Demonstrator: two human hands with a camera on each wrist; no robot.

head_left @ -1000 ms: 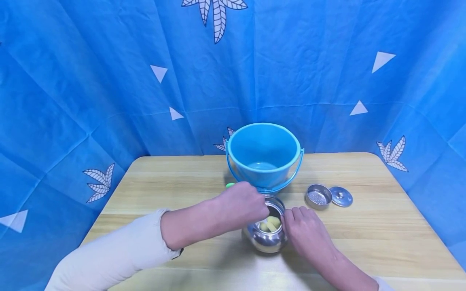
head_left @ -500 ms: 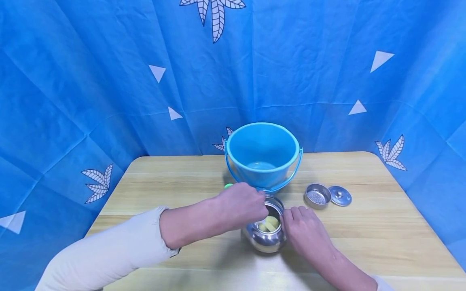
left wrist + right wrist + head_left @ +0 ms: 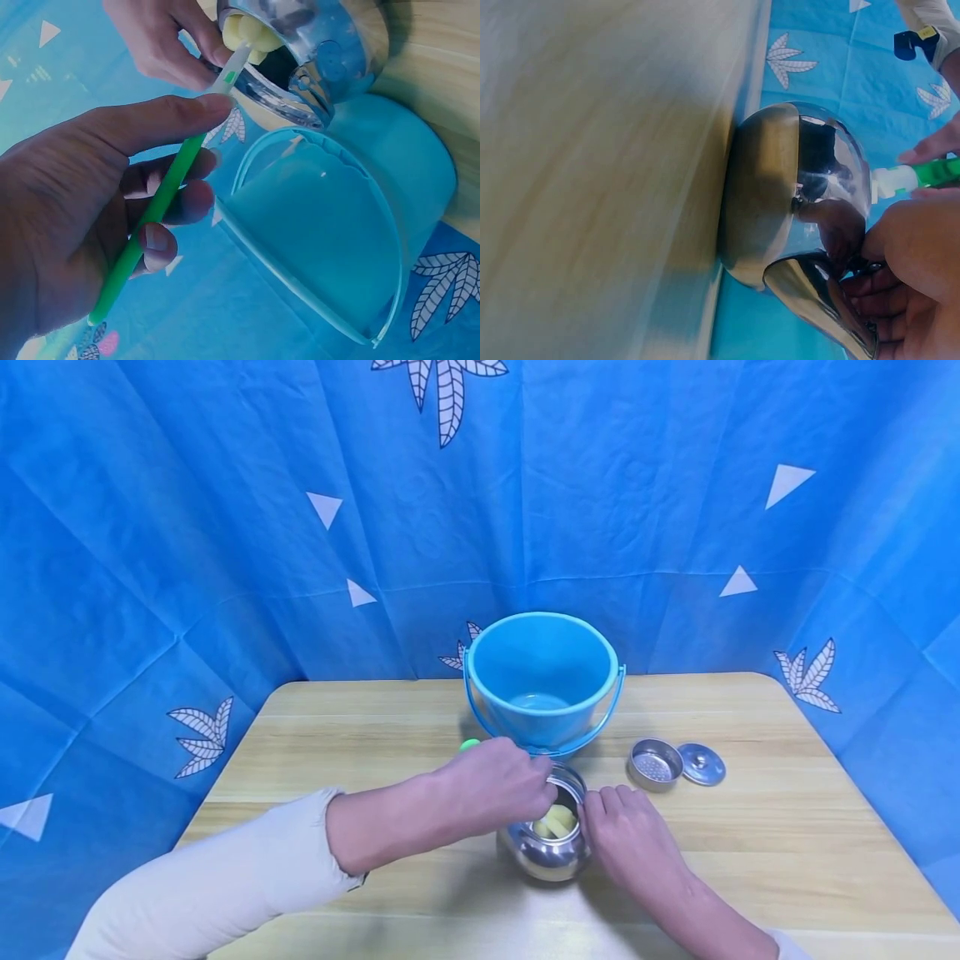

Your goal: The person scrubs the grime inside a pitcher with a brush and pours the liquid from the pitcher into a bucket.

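Observation:
My left hand [image 3: 491, 781] holds a sponge brush by its slim green handle [image 3: 176, 169], thumb along it and fingers curled under. Its pale neck [image 3: 234, 66] leads into the mouth of a shiny steel teapot [image 3: 551, 858]. Inside the mouth shows the lobed yellow sponge head [image 3: 558, 820]. My right hand [image 3: 630, 835] grips the teapot's rim from the right, above the spout [image 3: 814, 296]. Some of its fingers are hidden by the hand itself. The teapot stands upright on the table.
Behind the teapot stands a light blue bucket [image 3: 540, 727] with its bail handle hanging in front. A perforated steel infuser basket [image 3: 655, 766] and a small knobbed lid [image 3: 702, 765] lie to the right on the wooden table [image 3: 765, 827]. Blue patterned cloth [image 3: 630, 485] surrounds the table.
My left hand has shifted very slightly, and the yellow sponge lobes have turned a little inside the teapot. My right hand keeps its hold, and the other things stay where they were.

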